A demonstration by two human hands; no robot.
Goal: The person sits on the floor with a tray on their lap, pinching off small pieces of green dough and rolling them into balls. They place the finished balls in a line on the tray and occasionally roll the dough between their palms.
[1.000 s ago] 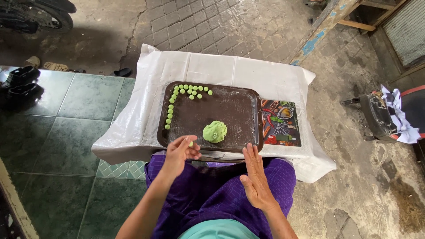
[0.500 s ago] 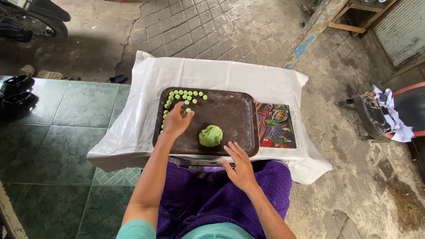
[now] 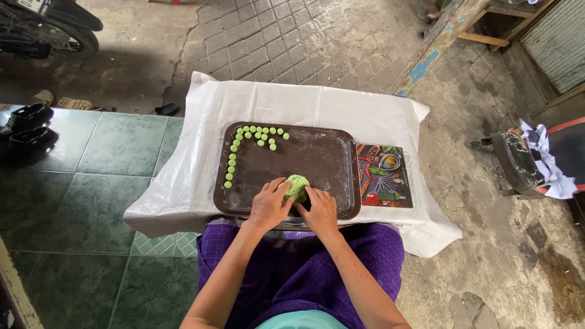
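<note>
Pinching a green dough lump [image 3: 297,187] from both sides: left hand [image 3: 268,206] and right hand [image 3: 319,211] sit at the near edge of a dark tray [image 3: 317,158], fingers curled onto the lump. Small green balls [image 3: 251,139] run in a hooked row along the tray's far left corner, well apart from the hands. Tray's on a white cloth [image 3: 286,103], with a printed mat [image 3: 382,175] just beside it on the right.
</note>
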